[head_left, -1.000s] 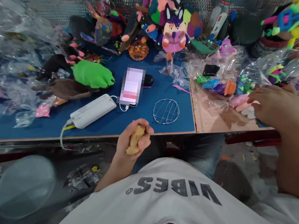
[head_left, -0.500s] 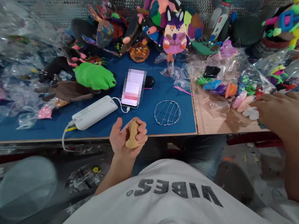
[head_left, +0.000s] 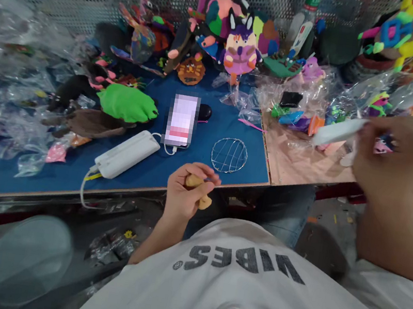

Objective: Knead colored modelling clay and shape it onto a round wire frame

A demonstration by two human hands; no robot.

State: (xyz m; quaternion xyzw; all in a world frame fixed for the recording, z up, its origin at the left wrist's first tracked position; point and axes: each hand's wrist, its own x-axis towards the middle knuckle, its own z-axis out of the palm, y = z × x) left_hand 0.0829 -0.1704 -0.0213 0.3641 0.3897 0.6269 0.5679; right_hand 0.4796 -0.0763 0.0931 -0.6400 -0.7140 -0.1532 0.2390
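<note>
At the table's front edge my left hand (head_left: 185,190) is closed around a lump of tan modelling clay (head_left: 204,203), part of which shows below the thumb. My right hand (head_left: 395,153), somewhat blurred, is raised over the wooden board on the right. It grips one end of a long white clay piece (head_left: 337,132), which points left. Beneath it lie a pale pink clay piece (head_left: 329,147) and small coloured clay packs. A round wire grid (head_left: 230,155) lies flat on the blue tabletop, just beyond my left hand.
A phone (head_left: 181,119) is cabled to a white power bank (head_left: 127,154). Left of them sits a green clay shape (head_left: 127,103). Several clay figures, among them a purple-eared one (head_left: 242,45), and a plastic bottle (head_left: 304,18) stand along the back mesh. Crumpled plastic bags lie on both sides.
My right hand has lifted a white clay piece off the board. My left hand has moved slightly right and turned, its fingers now folded over the tan clay.
</note>
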